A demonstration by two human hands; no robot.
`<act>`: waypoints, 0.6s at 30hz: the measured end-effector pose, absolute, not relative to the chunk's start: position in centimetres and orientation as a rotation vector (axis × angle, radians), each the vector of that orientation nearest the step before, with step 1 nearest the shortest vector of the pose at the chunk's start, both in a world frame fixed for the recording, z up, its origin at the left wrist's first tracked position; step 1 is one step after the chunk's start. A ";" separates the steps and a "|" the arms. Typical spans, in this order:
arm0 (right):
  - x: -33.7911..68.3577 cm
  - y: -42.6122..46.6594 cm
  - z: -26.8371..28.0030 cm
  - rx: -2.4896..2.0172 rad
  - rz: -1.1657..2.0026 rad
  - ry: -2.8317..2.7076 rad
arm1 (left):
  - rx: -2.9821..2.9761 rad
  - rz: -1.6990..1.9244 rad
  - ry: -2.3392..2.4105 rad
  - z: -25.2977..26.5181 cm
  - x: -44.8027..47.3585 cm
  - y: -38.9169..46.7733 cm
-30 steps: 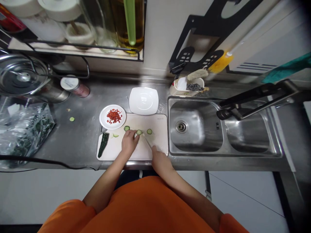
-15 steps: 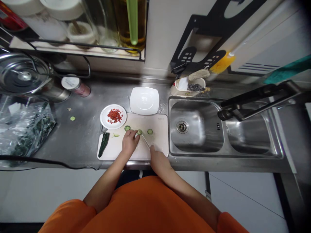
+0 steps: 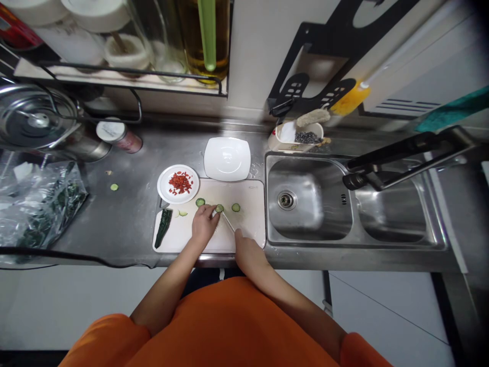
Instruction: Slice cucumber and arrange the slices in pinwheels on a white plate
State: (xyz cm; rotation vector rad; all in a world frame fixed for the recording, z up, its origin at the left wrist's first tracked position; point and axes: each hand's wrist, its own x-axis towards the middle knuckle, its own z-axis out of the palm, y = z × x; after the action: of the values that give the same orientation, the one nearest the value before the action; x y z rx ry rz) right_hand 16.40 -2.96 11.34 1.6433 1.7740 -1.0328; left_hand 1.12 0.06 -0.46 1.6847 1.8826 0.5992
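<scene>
A white cutting board [image 3: 248,199] lies at the counter's front edge. My right hand [image 3: 248,251] is closed around a knife [image 3: 228,221], whose thin blade points up and left to a cucumber slice [image 3: 219,208]. The fingertips of my left hand [image 3: 204,224] are pinched at that slice's left side. One cucumber slice [image 3: 236,207] lies flat to the right, and another slice [image 3: 200,202] sits just above my left fingers. Farther left on the board are a dark green cucumber piece [image 3: 163,228] and thin cucumber scraps [image 3: 183,213].
A small plate of red berries [image 3: 179,184] overlaps the board's upper left corner. Behind the board stands a white square dish [image 3: 227,159]. To the right is a double steel sink [image 3: 309,204] with a black faucet [image 3: 401,158]. A plastic bag of greens [image 3: 42,204] lies left.
My right hand and the knife handle have shifted very slightly to the left. My left hand and the slices stay in place.
</scene>
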 end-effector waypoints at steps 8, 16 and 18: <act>15.8 -2.7 10.9 1.640 -1.088 1.734 | 1.678 0.570 1.886 0.0 1.1 0.3; 17.1 -3.9 10.7 1.646 -1.098 1.747 | 1.675 0.552 1.865 0.3 1.1 0.6; 17.6 -4.4 10.8 1.644 -1.093 1.740 | 1.677 0.544 1.859 0.3 1.1 0.7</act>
State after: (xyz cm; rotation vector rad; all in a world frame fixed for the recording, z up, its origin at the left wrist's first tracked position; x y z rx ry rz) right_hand 17.64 -4.41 10.81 1.6437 1.7401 -1.0927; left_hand 1.12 0.75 0.27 1.6768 1.8585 0.5444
